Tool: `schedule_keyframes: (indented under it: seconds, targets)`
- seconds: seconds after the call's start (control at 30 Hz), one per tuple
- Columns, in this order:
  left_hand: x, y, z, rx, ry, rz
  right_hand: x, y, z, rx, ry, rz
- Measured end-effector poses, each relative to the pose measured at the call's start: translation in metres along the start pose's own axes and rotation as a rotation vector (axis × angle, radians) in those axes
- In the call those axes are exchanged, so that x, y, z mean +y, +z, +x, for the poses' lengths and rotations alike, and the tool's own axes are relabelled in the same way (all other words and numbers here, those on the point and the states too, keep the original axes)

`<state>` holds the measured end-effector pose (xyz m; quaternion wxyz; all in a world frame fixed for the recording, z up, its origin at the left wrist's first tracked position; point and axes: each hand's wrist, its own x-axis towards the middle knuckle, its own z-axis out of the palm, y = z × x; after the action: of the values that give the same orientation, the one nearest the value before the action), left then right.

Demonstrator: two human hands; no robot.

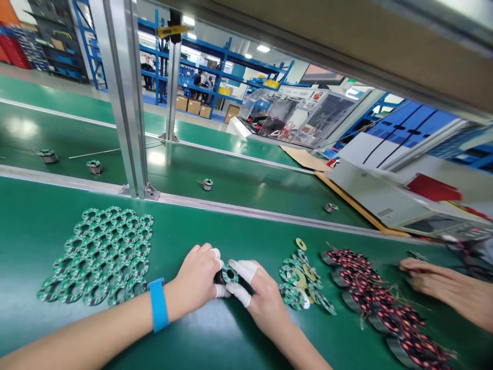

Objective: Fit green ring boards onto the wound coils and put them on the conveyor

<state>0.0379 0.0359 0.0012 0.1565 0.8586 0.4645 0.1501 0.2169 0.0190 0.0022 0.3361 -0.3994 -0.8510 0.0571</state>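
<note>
In front of me, at the bench's near middle, my left hand (198, 277) is closed around a dark motor stator, mostly hidden by the fingers. A green ring-shaped circuit board (230, 274) shows between the two hands, on or against the stator. White-covered fingers of my right hand (260, 290) pinch that board from the right. To the left lie neat rows of ring circuit boards (103, 249). Right of my hands is a loose pile of circuit boards (290, 295) with yellowish rings (301, 244) among them. Rows of copper-wound stators (362, 277) stand beyond that pile.
Another person's hand (435, 277) rests over the bench at far right. Several board-topped stators (208, 184) sit on the green conveyor (246, 192) behind a metal rail. An aluminium post (129, 103) rises ahead left; a grey-white machine (381, 190) stands at right.
</note>
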Motion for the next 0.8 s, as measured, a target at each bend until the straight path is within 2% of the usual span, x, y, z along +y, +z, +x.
schedule_keyframes:
  seconds: [0.3, 0.5, 0.8]
  targets:
    - [0.0024, -0.0018, -0.0001, 0.007, -0.003, -0.003, -0.0025, 0.0044, -0.0024, 0.065, 0.068, 0.028]
    - [0.0005, -0.0007, -0.0010, 0.009, -0.001, -0.010, -0.0002, 0.0025, -0.0017, 0.015, 0.059, 0.071]
    - [-0.0005, -0.0008, 0.0000, -0.008, 0.008, -0.012, -0.0032, 0.0009, -0.0004, 0.009, 0.147, 0.087]
